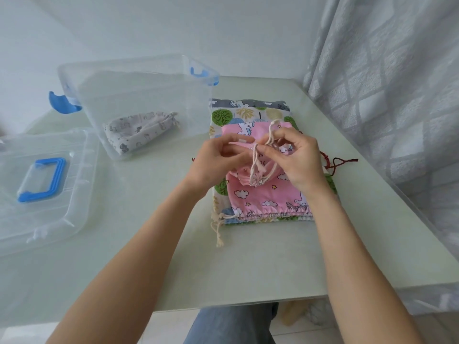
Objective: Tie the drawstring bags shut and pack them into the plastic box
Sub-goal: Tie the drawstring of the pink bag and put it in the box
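Both hands worked the cream drawstring (258,155) of a pink drawstring bag (263,194): the right hand (295,157) pinched the cord loops between thumb and fingertips, while the left hand (218,157) pinched the strand's other side, fingers curled in a close grip. The bag's gathered mouth (257,181) sat bunched just below the fingers, the bag lying on top of a stack of patterned bags (223,115) on the pale green worktop (248,256). A clean knot would likely call for even tension on both strands, cinched tight against the gathers. To the left, the clear plastic box (139,95) stood open with one grey printed bag (139,132) inside; its lid (42,180), with a blue handle, lay nearer the person.
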Motion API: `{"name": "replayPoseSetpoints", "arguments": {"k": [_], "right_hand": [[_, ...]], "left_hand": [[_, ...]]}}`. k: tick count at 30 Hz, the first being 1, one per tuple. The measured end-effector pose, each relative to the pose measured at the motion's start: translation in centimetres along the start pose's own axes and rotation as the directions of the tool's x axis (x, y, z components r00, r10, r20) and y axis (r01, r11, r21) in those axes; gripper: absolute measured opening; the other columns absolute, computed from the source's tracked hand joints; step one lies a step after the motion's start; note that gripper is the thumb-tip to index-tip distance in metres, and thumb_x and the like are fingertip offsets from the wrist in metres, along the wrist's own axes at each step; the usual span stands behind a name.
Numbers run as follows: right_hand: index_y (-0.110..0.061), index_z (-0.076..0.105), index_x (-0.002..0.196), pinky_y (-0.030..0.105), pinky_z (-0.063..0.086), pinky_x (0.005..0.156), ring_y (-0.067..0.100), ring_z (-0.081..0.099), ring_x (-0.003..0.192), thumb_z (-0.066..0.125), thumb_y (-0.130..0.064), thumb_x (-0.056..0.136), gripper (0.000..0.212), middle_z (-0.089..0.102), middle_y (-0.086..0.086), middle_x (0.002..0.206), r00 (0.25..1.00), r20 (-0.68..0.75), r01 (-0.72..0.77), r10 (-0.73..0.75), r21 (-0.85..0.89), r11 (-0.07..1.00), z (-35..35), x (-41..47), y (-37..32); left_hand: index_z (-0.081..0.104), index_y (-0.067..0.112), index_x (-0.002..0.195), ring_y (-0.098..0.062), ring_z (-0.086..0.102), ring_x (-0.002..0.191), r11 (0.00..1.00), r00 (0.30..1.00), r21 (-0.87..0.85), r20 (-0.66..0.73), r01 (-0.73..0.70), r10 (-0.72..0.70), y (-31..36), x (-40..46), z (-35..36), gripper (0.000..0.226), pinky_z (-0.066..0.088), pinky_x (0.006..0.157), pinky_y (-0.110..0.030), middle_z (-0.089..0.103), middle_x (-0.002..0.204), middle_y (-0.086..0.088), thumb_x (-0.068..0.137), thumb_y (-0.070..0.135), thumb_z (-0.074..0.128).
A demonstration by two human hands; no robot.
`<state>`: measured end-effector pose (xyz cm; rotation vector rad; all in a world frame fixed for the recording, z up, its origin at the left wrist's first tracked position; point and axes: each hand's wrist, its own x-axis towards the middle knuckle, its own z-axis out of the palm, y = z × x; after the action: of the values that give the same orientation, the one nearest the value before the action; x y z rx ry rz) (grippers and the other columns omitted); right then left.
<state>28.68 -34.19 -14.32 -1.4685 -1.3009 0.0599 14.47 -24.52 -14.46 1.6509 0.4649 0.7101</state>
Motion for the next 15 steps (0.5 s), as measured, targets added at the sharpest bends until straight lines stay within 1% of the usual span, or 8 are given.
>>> {"name": "replayPoseSetpoints", "arguments": {"k": [2,5,7,9,10,11,13,15], "right_hand": [[-0.014,0.072,0.091,0.021,0.047,0.081,-0.003,0.059,0.075,0.074,-0.015,0.077,0.014,0.068,-0.021,0.08,0.999,-0.009,-0.04,0.04,0.035,0.999,0.0,0.1,0.2],[-0.013,0.071,0.094,0.027,0.051,0.082,0.017,0.065,0.084,0.07,-0.02,0.081,0.014,0.071,0.0,0.089,0.991,-0.058,-0.114,0.119,0.085,0.99,-0.3,0.2,0.7],[-0.013,0.073,0.085,0.026,0.047,0.081,0.023,0.063,0.082,0.068,-0.025,0.083,0.013,0.072,0.009,0.087,0.981,-0.106,-0.149,0.163,0.128,0.98,-0.7,0.2,1.1],[-0.017,0.067,0.07,0.029,0.043,0.079,0.031,0.061,0.08,0.066,-0.028,0.086,0.019,0.07,0.018,0.085,0.971,-0.131,-0.182,0.202,0.147,0.972,-0.9,0.3,1.3],[-0.02,0.064,0.066,0.029,0.043,0.08,0.031,0.062,0.08,0.065,-0.027,0.087,0.023,0.07,0.015,0.084,0.968,-0.129,-0.196,0.217,0.158,0.968,-1.1,0.4,1.3],[-0.02,0.062,0.064,0.027,0.044,0.082,0.023,0.064,0.081,0.063,-0.026,0.089,0.025,0.071,0.007,0.082,0.965,-0.119,-0.21,0.232,0.175,0.962,-1.2,0.4,1.2],[-0.01,0.063,0.068,0.019,0.043,0.083,0.005,0.063,0.082,0.062,-0.025,0.089,0.026,0.071,-0.009,0.079,0.963,-0.095,-0.228,0.252,0.216,0.95,-1.3,0.4,1.1],[0.01,0.061,0.08,0.013,0.041,0.081,-0.004,0.059,0.075,0.061,-0.026,0.089,0.037,0.068,-0.011,0.076,0.958,-0.101,-0.235,0.27,0.27,0.934,-1.6,0.3,1.1]], "left_hand": [[0.065,0.013,0.097,0.0,0.061,0.063,0.996,0.993,0.081,-0.111,-0.042,0.051,-0.1,0.3,-0.5,0.015,0.046,0.063,-0.014,0.068,0.074,0.004,0.085,0.005,0.064],[0.064,0.018,0.095,-0.007,0.064,0.076,0.983,0.971,0.174,-0.215,-0.064,0.101,-0.4,0.7,-1.4,0.017,0.049,0.073,-0.024,0.065,0.08,0.008,0.093,0.008,0.051],[0.063,0.018,0.096,-0.008,0.066,0.083,0.983,0.971,0.178,-0.222,-0.048,0.088,-0.7,0.9,-1.8,0.022,0.05,0.074,-0.023,0.064,0.082,0.007,0.097,0.007,0.043],[0.063,0.023,0.091,-0.01,0.067,0.087,0.969,0.98,0.245,-0.181,-0.033,0.079,-0.9,0.9,-2.1,0.024,0.053,0.079,-0.027,0.065,0.082,0.002,0.097,0.01,0.043],[0.061,0.024,0.088,-0.009,0.066,0.086,0.968,0.986,0.248,-0.155,-0.028,0.069,-0.9,0.9,-2.2,0.024,0.053,0.082,-0.031,0.065,0.082,-0.002,0.097,0.011,0.044],[0.06,0.022,0.085,-0.008,0.066,0.086,0.98,0.99,0.197,-0.133,-0.024,0.051,-0.9,0.9,-2.2,0.023,0.053,0.085,-0.033,0.064,0.083,-0.004,0.098,0.012,0.044],[0.056,0.014,0.085,-0.01,0.065,0.092,0.996,0.996,-0.085,-0.085,-0.022,0.014,-0.3,0.7,-2.3,0.02,0.054,0.086,-0.033,0.062,0.088,-0.005,0.099,0.014,0.041],[0.057,0.013,0.088,-0.018,0.064,0.102,0.907,0.999,-0.421,-0.048,-0.018,-0.003,0.5,0.6,-2.4,0.023,0.053,0.09,-0.035,0.065,0.098,-0.006,0.1,0.015,0.038]]}}
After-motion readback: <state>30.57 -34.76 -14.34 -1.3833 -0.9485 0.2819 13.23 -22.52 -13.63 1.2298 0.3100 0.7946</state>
